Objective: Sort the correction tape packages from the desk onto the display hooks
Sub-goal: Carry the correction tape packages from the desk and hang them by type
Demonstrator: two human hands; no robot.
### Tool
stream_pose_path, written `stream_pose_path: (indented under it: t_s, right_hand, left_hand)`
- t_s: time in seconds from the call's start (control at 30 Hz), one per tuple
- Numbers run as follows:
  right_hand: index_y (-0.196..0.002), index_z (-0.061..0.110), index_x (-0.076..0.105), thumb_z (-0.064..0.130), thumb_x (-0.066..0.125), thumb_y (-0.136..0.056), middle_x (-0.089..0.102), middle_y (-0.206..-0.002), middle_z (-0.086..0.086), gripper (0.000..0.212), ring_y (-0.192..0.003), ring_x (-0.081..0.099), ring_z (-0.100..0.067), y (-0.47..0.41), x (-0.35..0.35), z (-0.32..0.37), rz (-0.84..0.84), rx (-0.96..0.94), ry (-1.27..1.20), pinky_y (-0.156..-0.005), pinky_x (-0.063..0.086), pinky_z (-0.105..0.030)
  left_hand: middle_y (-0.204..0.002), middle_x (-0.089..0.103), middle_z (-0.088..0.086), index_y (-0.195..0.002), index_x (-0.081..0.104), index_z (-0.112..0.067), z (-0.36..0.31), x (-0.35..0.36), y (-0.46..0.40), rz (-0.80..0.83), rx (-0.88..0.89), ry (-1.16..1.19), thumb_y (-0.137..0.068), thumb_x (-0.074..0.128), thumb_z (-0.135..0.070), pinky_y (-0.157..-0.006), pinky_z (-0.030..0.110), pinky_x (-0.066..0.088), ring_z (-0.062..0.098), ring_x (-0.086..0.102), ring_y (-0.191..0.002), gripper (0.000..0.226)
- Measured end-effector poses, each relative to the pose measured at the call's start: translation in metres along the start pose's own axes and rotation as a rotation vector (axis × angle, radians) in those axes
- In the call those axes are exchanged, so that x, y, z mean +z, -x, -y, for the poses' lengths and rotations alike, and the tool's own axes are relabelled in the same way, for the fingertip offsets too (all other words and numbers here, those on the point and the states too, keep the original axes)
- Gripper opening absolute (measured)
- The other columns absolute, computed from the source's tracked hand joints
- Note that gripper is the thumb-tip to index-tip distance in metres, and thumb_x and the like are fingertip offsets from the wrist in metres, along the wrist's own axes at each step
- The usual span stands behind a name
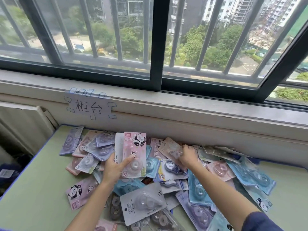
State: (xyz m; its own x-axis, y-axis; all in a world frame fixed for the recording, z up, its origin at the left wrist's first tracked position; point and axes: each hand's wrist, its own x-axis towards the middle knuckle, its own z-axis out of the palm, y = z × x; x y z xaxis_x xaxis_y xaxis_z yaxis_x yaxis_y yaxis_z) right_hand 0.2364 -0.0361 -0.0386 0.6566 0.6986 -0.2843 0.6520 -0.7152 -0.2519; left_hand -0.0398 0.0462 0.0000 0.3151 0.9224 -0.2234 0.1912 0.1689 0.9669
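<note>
A barred window point(150, 39) is filling the upper half of the view, and below its sill a green-topped desk point(33, 189) is carrying a loose, overlapping heap of correction tape packages point(166, 177) in pink, lilac, blue and grey; a taped paper sign point(90, 107) is hanging on the wall above the heap. The left hand point(115, 169) is holding a small fanned stack upright, the pink panda package point(134, 155) in front with a white card edge showing behind it, thumb lying across the blister and fingers hidden behind the cards. The right hand point(187, 156) is reaching into the far side of the heap with fingers curled round the lower end of a beige package point(171, 148), which is tilting up off the packages beneath. No display hooks are appearing in view, so the step in hand is reading as gathering, not hanging. Risks, as judged: the beige package is overlapping its neighbours, so lifting it could be dragging others along or nudging them toward the desk edge; the slick fanned cards in the left hand could be slipping apart as more are added; mixed designs in one stack could be ending up on a wrong hook
</note>
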Motion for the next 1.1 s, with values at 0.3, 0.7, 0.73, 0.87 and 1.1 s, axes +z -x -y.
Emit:
stream_pose_path:
  t_s: [0.3, 0.7, 0.73, 0.87, 1.1]
  right_hand:
    - [-0.109, 0.008, 0.047, 0.021, 0.076, -0.074, 0.057, -0.103, -0.005, 0.047, -0.096, 0.058, -0.025, 0.024, -0.014, -0.022, -0.132, 0.034, -0.635, -0.073, 0.047, -0.032]
    - [-0.117, 0.006, 0.049, 0.006, 0.076, -0.076, 0.066, -0.110, -0.009, 0.048, -0.096, 0.065, -0.018, 0.155, -0.026, -0.118, -0.322, 0.316, -1.212, -0.082, 0.053, -0.032]
    - [-0.117, 0.006, 0.049, 0.006, 0.076, -0.077, 0.066, -0.109, -0.008, 0.048, -0.097, 0.064, -0.019, 0.171, -0.024, -0.126, -0.358, 0.357, -1.241, -0.084, 0.053, -0.033]
    - [-0.114, 0.010, 0.056, 0.024, 0.083, -0.065, 0.071, -0.104, -0.004, 0.058, -0.096, 0.068, -0.021, 0.244, -0.013, -0.150, -0.494, 0.465, -1.273, -0.092, 0.053, -0.044]
    - [-0.095, 0.014, 0.050, 0.005, 0.080, -0.074, 0.064, -0.096, -0.004, 0.037, -0.089, 0.062, -0.020, 0.418, 0.016, -0.206, -0.908, 0.824, -1.278, -0.088, 0.049, -0.036]
  left_hand:
    - [-0.100, 0.073, 0.000, -0.107, 0.064, -0.017, -0.006, 0.033, 0.031, 0.024, 0.003, 0.035, -0.075, 0.082, -0.023, -0.078, 0.032, 0.055, 0.017, 0.070, -0.092, 0.037]
    - [-0.096, 0.074, 0.002, -0.107, 0.064, -0.017, -0.025, 0.104, 0.086, 0.484, 0.043, 0.088, -0.080, 0.078, -0.019, -0.056, 0.018, 0.053, 0.009, 0.071, -0.078, 0.031]
    - [-0.094, 0.074, 0.000, -0.105, 0.064, -0.018, -0.026, 0.108, 0.093, 0.531, 0.054, 0.091, -0.080, 0.078, -0.017, -0.056, 0.015, 0.052, 0.006, 0.071, -0.076, 0.029]
    - [-0.092, 0.075, -0.004, -0.102, 0.065, -0.020, -0.022, 0.126, 0.128, 0.733, 0.090, 0.087, -0.078, 0.079, -0.015, -0.062, 0.017, 0.052, 0.009, 0.071, -0.082, 0.029]
    - [-0.095, 0.076, -0.004, -0.106, 0.065, -0.020, -0.004, 0.175, 0.223, 1.118, 0.102, -0.003, -0.075, 0.083, -0.015, -0.076, 0.023, 0.057, 0.013, 0.072, -0.091, 0.037]
